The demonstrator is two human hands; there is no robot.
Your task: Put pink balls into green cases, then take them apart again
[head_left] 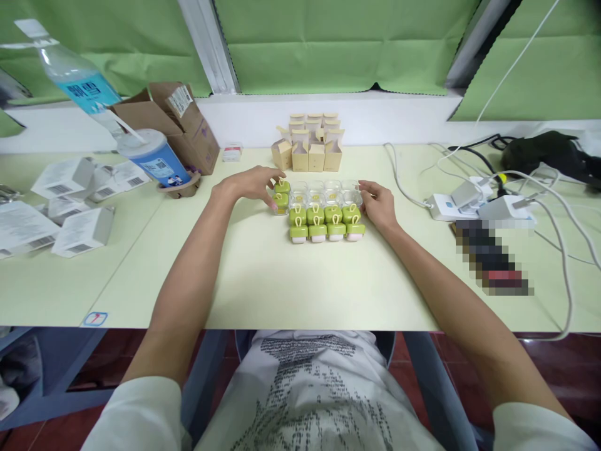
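Note:
Small clear jars (315, 195) stand in tight rows at the middle of the table. In front of them are rows of green-lidded jars (317, 216) with pale loops on top, the nearest ones with pinkish bottoms. My left hand (253, 183) has its thumb and fingers around two green-capped jars (281, 202) at the left end, thumb on the near side and fingers at the back. At the right end, my right hand (379, 203) rests against the clear jars, its thumb and forefinger apart; its other fingers are partly hidden.
Behind the jars stand small open yellowish boxes (307, 156). Left are a cardboard box (188, 125), a blue cup (157, 160), a bottle (79, 78) and white cartons (84, 232). A power strip (451, 207) with cables and a blurred dark object (491, 257) lie right.

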